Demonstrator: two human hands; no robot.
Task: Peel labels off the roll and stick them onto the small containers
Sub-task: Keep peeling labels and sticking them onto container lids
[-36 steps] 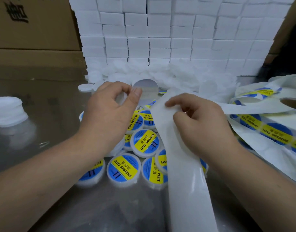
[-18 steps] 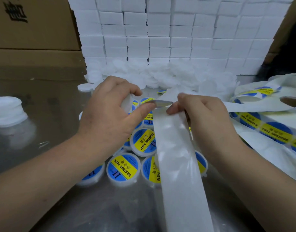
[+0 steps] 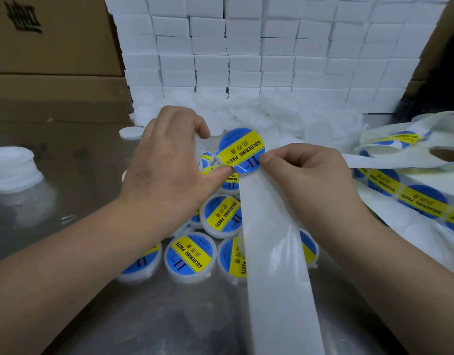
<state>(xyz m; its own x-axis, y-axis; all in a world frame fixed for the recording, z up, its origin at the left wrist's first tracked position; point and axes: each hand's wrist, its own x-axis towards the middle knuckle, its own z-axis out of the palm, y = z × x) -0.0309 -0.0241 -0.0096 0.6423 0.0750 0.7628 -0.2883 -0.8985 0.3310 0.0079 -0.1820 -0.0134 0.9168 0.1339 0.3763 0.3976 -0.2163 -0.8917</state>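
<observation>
Your left hand [image 3: 169, 172] grips a white container [image 3: 198, 144], thumb under the blue-and-yellow label [image 3: 241, 147]. Your right hand [image 3: 308, 178] pinches that label's lower edge at the top of the backing strip [image 3: 274, 252]. It sits right between both hands, above the counter [image 3: 169, 319].

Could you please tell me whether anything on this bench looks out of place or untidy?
Nothing looks damaged or spilled. The label roll on the right lies in slack, tangled loops, the labelled containers sit in a jumbled heap, some tilted, and the spent backing strip trails across them.
</observation>
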